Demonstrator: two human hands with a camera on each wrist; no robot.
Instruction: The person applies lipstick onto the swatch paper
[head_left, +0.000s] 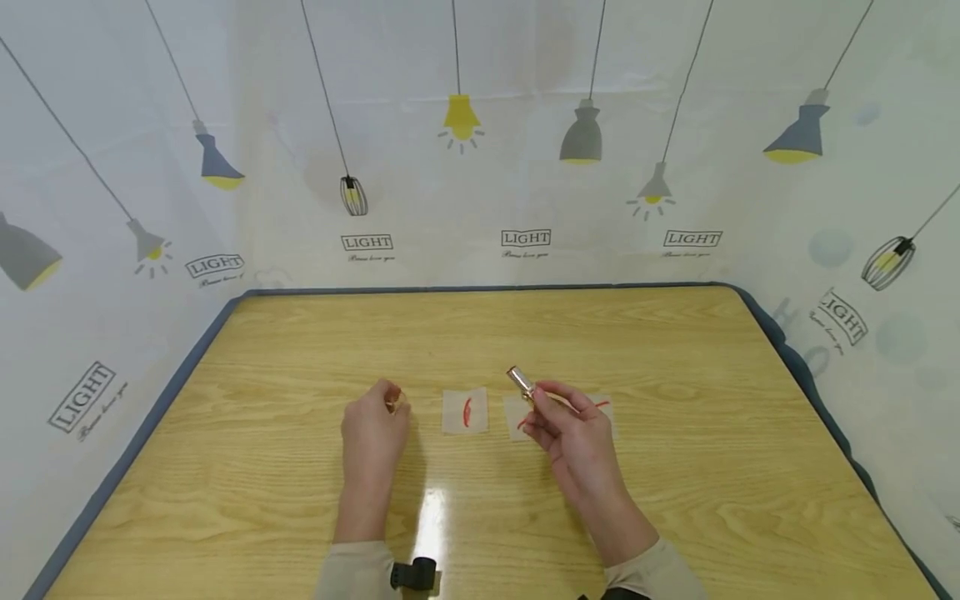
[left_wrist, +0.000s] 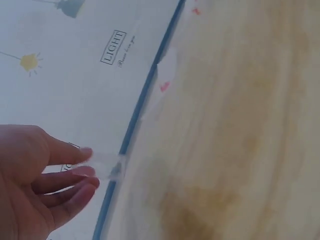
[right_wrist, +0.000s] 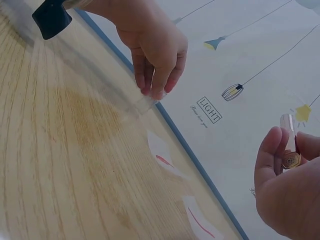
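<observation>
My left hand (head_left: 373,437), on the left over the table, pinches a small clear plastic piece (left_wrist: 107,166) between thumb and fingertips; it looks like a transparent cap. To the right, my right hand (head_left: 583,454) holds a shiny gold lipstick tube (head_left: 521,382) between thumb and fingers, its end pointing up and to the left. The right wrist view shows a square gold part (right_wrist: 291,159) low on the tube. Between the hands lies a paper square (head_left: 454,412) with a red smear (head_left: 467,412). More paper (head_left: 516,407) with red strokes lies partly hidden behind my right hand.
The wood-grain table (head_left: 480,342) ends at a dark blue edge (head_left: 420,290). Behind it and at both sides hangs a white sheet (head_left: 435,200) printed with lamps and the word LIGHT. A black device (head_left: 414,574) sits at my left wrist.
</observation>
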